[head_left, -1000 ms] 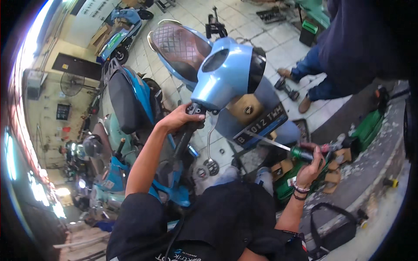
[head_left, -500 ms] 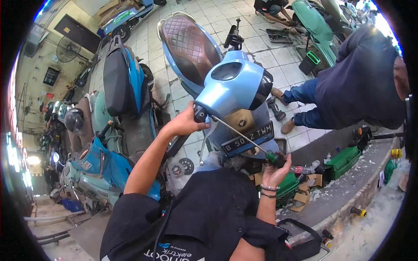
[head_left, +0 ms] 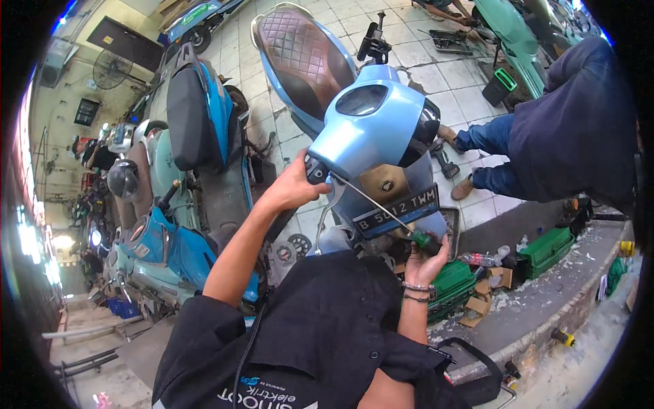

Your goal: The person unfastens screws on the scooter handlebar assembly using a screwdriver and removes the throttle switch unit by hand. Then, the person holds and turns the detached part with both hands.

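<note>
Screwdriver [head_left: 425, 239] tip contact unclear

Left hand [head_left: 294, 185]: most fingers hidden behind black handlebar housing [head_left: 315, 170]. Tip too small to tell what it meets. Far co-worker [head_left: 441, 8] cut by top edge, upper-left blue scooter [head_left: 197, 19] too.

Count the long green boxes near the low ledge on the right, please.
2: the nearer green box is beside the right hand; the farther green box is beyond the plastic bottles. Others may be hidden.

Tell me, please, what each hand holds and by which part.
Right hand: a screwdriver, by its green handle. Left hand: the handlebar, by its black control housing.
</note>
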The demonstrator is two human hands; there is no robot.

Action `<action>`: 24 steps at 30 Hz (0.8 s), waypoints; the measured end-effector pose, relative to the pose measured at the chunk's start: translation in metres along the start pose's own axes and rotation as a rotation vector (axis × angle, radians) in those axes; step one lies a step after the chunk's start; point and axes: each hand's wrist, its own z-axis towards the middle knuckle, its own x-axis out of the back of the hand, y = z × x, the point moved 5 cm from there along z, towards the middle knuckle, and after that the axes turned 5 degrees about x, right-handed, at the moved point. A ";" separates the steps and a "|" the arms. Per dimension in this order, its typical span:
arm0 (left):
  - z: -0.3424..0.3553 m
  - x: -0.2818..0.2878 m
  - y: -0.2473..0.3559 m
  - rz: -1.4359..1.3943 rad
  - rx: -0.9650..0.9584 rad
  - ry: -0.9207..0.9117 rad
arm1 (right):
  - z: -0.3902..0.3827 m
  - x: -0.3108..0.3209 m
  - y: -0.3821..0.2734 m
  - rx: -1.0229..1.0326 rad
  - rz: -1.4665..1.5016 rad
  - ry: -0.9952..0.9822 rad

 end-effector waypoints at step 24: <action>-0.003 -0.002 0.010 -0.001 0.086 0.104 | 0.003 -0.002 0.002 -0.051 -0.042 -0.028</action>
